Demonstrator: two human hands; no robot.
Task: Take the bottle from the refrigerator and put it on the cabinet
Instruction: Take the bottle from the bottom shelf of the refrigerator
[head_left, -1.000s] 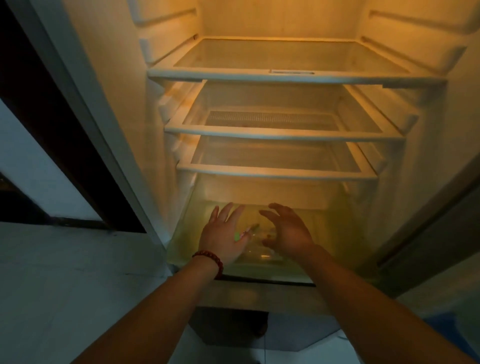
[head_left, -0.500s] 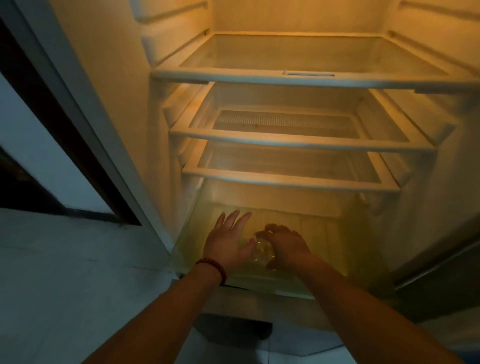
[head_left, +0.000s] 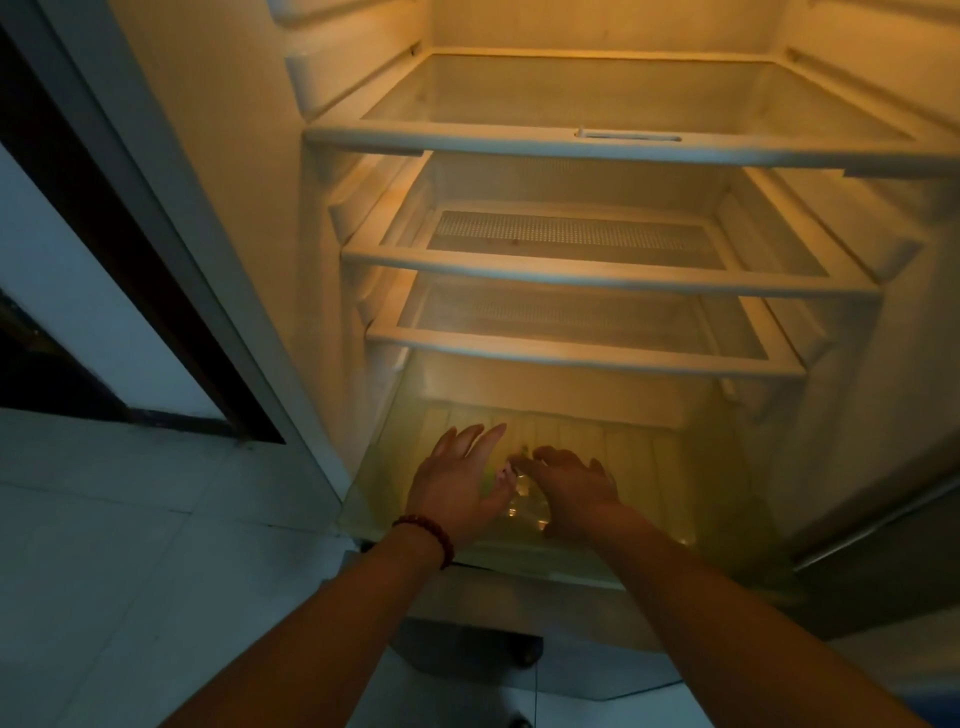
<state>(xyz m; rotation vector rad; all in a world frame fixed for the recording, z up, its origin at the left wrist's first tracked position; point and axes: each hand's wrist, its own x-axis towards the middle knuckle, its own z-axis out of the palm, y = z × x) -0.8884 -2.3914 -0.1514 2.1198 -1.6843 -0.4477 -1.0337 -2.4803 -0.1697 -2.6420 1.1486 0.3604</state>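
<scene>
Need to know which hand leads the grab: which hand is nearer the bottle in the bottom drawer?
Too close to call. The left hand is spread open against the left of the bottle; the right hand arches over its right side, apparently touching too.

Bare forearms, no sleeves seen.
A dark red beaded bracelet (head_left: 426, 532) is worn at the left wrist.

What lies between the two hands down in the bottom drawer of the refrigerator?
In the head view, a clear bottle lies between the left hand and the right hand; nothing else shows there.
</scene>
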